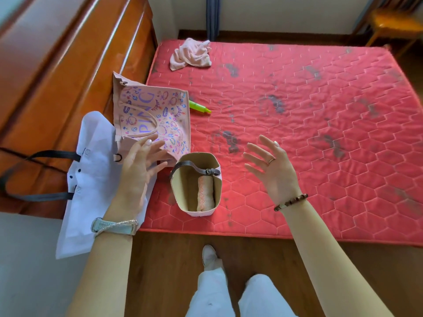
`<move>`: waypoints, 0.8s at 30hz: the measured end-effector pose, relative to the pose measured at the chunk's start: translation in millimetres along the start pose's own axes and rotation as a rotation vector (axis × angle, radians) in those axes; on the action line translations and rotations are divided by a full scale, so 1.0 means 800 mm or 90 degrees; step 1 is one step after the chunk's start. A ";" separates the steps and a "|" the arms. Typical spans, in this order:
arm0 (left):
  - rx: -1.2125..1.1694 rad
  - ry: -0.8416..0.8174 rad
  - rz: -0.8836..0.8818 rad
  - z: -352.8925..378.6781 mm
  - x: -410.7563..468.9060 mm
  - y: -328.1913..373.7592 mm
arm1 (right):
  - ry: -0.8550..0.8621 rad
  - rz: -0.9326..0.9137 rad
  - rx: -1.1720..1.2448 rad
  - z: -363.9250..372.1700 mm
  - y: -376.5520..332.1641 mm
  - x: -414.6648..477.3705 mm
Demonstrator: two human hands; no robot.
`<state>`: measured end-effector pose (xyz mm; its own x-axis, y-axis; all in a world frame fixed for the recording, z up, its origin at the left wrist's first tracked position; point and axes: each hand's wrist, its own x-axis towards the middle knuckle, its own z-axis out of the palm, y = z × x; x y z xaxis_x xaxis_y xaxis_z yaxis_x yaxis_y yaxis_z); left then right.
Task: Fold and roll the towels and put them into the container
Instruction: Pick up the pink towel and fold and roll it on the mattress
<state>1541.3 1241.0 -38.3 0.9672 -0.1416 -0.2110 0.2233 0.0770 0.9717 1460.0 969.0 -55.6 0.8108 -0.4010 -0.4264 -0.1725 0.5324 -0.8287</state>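
Towels number two here, and both lie on the red mattress (309, 138), the biggest thing in view, which rests on the wooden floor. At its left edge a white bag (91, 179) and a printed pink tote (160, 110) lie flat. Just below the tote stands the container (183, 188), with a dark strap across its mouth. The crumpled towel (191, 54) sits at the far left corner, well apart from the container. The rolled towel (205, 191) already stands against the container's right wall. The left hand (139, 165) hovers over the tote's near edge and the right hand (272, 165) over bare mattress. Both have their fingers spread and hold nothing. The next job looks to be fetching the crumpled towel. It would be best spread flat on bare mattress, folded into a strip no wider than the container is deep, rolled tight, and slid under the strap into the free left half. A green marker (201, 108) pokes out from behind the tote, its other end hidden. I cannot tell whether the left fingers touch the tote, and the heap hides the towel's full size.
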 end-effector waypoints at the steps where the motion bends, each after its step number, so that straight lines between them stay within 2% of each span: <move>1: -0.005 -0.004 -0.002 0.005 0.000 0.001 | 0.001 -0.005 0.006 -0.005 -0.004 -0.004; 13: -0.015 -0.090 0.003 0.102 -0.052 0.036 | 0.018 -0.056 0.069 -0.111 -0.047 -0.079; 19: 0.031 -0.204 0.009 0.187 -0.123 0.027 | 0.029 -0.112 0.097 -0.195 -0.073 -0.139; 24: 0.043 -0.258 0.004 0.261 -0.167 0.031 | 0.078 -0.170 0.099 -0.274 -0.099 -0.197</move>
<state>1392.4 1055.9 36.3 0.8391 -0.5200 -0.1597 0.1967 0.0164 0.9803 1223.5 826.9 -2.1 0.7409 -0.6236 -0.2495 0.1326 0.5000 -0.8558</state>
